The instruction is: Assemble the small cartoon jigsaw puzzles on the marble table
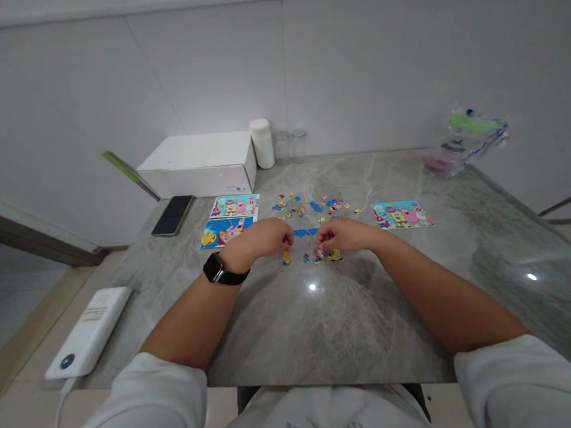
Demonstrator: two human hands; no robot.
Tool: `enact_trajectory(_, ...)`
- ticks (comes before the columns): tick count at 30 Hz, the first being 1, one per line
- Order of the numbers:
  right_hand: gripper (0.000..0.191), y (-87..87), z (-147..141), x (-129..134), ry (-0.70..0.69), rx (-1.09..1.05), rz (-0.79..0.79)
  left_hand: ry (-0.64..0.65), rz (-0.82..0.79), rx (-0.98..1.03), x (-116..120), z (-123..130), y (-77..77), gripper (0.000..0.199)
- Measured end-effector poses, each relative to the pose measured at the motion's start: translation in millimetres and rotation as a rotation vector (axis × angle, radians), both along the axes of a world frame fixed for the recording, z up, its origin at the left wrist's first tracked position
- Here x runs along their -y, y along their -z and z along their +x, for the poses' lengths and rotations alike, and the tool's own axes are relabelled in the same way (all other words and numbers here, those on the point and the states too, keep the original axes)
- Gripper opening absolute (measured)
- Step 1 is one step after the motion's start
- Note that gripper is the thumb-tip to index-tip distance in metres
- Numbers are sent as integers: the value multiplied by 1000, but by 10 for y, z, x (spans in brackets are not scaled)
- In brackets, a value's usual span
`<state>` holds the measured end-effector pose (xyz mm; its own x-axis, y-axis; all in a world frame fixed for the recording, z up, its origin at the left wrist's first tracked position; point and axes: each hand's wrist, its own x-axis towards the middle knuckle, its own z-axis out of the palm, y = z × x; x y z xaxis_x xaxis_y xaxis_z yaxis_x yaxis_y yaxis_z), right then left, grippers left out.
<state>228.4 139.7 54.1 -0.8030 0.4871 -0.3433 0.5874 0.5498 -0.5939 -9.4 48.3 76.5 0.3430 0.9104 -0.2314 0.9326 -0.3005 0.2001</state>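
Note:
My left hand (271, 236) rests over the left side of a partly joined puzzle, its fingers curled together at the edge. What those fingers hold, if anything, is too small to tell. My right hand (343, 234) is on the other side with thumb and fingertips pinched at a small puzzle piece (320, 254). Between the hands runs a blue joined strip (306, 233). A yellow piece (286, 258) lies below my left hand, a small blue piece (306, 258) in the middle, and a yellow-black piece (336, 255) under my right hand. Loose pieces (317, 206) are scattered beyond.
Picture cards (231, 231) lie left, another card (402, 215) right. A phone (173, 216), white box (195, 162), white bottle (262, 144) and two glasses (298, 146) stand or lie farther back. A plastic bag (469, 141) sits back right, a power bank (88, 332) front left.

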Motion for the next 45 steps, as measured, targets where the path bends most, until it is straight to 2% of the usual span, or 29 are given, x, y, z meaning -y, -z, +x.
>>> enact_trajectory(8, 18, -74, -8, 43, 2, 49, 103, 1, 4, 5, -7, -31, 5, 22)
enact_trajectory(16, 17, -55, -40, 44, 17, 93, 165, 2, 21, 12, -17, -57, 38, 24)
enact_trajectory(20, 17, -73, -44, 45, 20, 109, 200, 15, 53, 22, 3, 45, 19, 18)
enact_trajectory(23, 16, -87, -28, 46, 11, 111, 171, 25, 96, 25, 32, 176, 25, 17)
enact_trajectory(28, 15, -63, -20, 68, -70, 122, 82, 58, 102, 46, 68, 324, 172, 20)
enact_trajectory(34, 16, -19, -59, 98, -58, 184, 169, 103, 178, 50, 91, 424, 315, 28)
enact_trajectory(45, 20, 0, -123, 206, -48, 246, 314, 105, 146, 21, 109, 502, 305, 29)
